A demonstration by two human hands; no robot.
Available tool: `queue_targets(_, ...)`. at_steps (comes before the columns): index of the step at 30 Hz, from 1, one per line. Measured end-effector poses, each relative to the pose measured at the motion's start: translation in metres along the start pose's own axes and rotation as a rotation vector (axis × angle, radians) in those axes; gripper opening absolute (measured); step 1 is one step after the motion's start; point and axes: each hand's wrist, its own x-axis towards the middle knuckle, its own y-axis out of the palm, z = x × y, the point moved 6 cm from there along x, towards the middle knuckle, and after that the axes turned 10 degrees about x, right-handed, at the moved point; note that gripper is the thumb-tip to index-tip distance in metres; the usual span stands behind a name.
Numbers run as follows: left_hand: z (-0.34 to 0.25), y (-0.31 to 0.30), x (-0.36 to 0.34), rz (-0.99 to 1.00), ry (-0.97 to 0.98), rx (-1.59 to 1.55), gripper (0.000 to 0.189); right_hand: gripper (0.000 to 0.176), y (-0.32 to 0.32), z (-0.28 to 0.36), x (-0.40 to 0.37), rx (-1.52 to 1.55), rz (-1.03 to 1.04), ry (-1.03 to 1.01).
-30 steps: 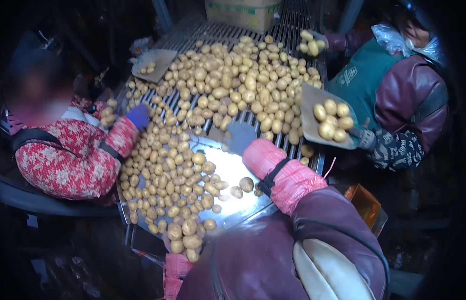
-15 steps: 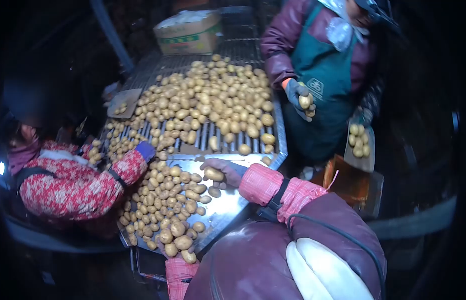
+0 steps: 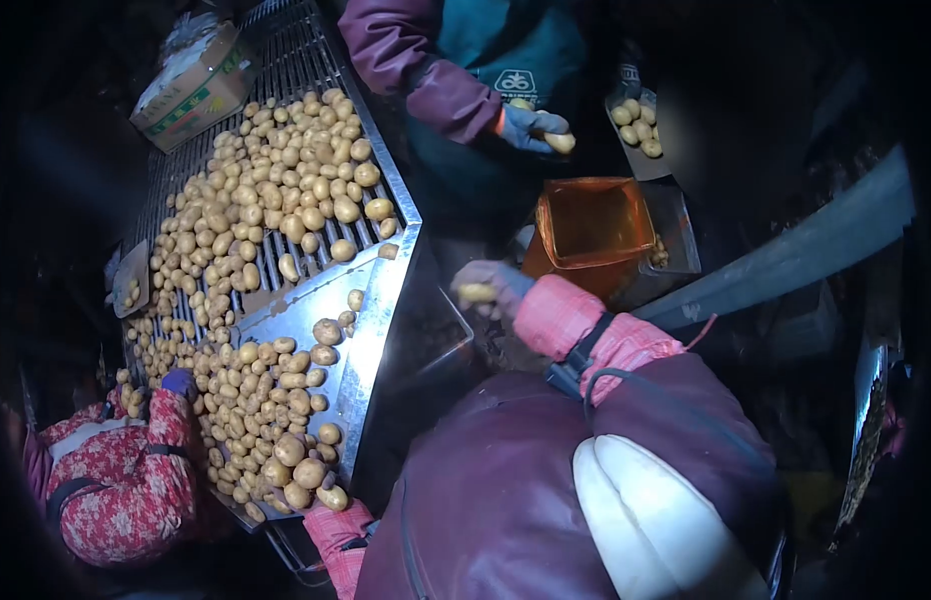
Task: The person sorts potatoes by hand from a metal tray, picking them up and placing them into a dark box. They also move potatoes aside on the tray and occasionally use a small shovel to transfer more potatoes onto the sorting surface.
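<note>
My right hand (image 3: 498, 285), gloved, is closed around a potato (image 3: 476, 292) and is out past the table's edge, left of an orange-lined container (image 3: 596, 225). At the near end of the metal table (image 3: 361, 375), my left hand (image 3: 278, 497) is mostly hidden beneath several large potatoes (image 3: 309, 473) that it cradles. A heap of smaller potatoes (image 3: 251, 400) lies beside it on the sheet-metal surface.
More potatoes (image 3: 276, 170) cover the slatted part of the table, with a cardboard box (image 3: 193, 90) at the far end. A co-worker's gloved hand (image 3: 534, 128) holds potatoes; another person in a red patterned sleeve (image 3: 166, 480) works at left. A tray of potatoes (image 3: 638, 125) sits at upper right.
My right hand has carried its potato from above the table out past its edge. The view has swung right, bringing the orange-lined container nearer the middle. My left hand stays under its potatoes.
</note>
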Motion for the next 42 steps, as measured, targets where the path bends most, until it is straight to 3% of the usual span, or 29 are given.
queue_targets(2, -0.003, -0.002, 0.001, -0.005, -0.002, 0.006, 0.048, 0.035, -0.052, -0.008, -0.015, 0.167, -0.274, 0.073)
queue_targets(6, -0.001, -0.002, 0.001, -0.003, -0.004, 0.011, 0.046, 0.035, -0.175, -0.036, -0.025, 0.266, -0.706, 0.012)
queue_targets(9, -0.004, -0.003, 0.0, -0.013, 0.004, 0.015, 0.045, 0.035, -0.199, -0.041, -0.034, 0.141, -0.839, 0.032)
queue_targets(13, -0.004, -0.006, -0.001, -0.032, 0.008, 0.019, 0.043, 0.036, -0.225, -0.069, -0.025, 0.22, -0.954, 0.079)
queue_targets(22, -0.008, -0.007, -0.006, -0.065, 0.037, 0.006, 0.039, 0.044, -0.293, -0.05, -0.03, 0.286, -1.232, -0.026)
queue_targets(24, -0.01, -0.009, -0.013, -0.072, 0.057, -0.019, 0.039, 0.038, -0.294, -0.047, -0.033, 0.132, -1.196, -0.155)
queue_targets(28, -0.013, -0.012, -0.024, -0.058, 0.134, -0.081, 0.037, 0.013, -0.237, -0.07, 0.0, 0.112, -0.834, -0.346)
queue_targets(31, -0.01, 0.0, -0.025, -0.012, 0.164, -0.108, 0.036, 0.015, -0.119, -0.052, 0.035, -0.22, -0.4, -0.557)
queue_targets(34, -0.025, 0.01, -0.039, 0.017, 0.091, -0.038, 0.043, 0.015, 0.046, 0.003, 0.035, -0.27, -0.043, -0.301)
queue_targets(35, -0.031, 0.014, -0.046, 0.027, 0.063, -0.008, 0.048, 0.017, 0.077, 0.005, 0.049, -0.498, 0.124, -0.546)
queue_targets(36, -0.028, -0.001, -0.06, -0.099, 0.154, -0.165, 0.055, 0.019, 0.106, 0.005, 0.058, -0.683, 0.256, -0.825)
queue_targets(37, -0.028, -0.003, -0.067, 0.108, 0.231, -0.222, 0.064, 0.019, 0.146, 0.009, 0.058, -0.71, 0.326, -0.732)
queue_targets(38, -0.034, 0.009, -0.082, 0.191, 0.261, -0.268, 0.064, 0.02, 0.182, 0.011, 0.053, -0.745, 0.39, -0.642)
queue_targets(41, -0.032, -0.032, -0.12, -0.02, 0.293, -0.176, 0.063, 0.02, 0.26, -0.017, 0.056, -0.88, 0.694, -0.952)
queue_targets(42, -0.031, -0.035, -0.145, -0.121, 0.325, -0.131, 0.064, 0.02, 0.273, -0.041, 0.07, -0.921, 0.758, -0.875)
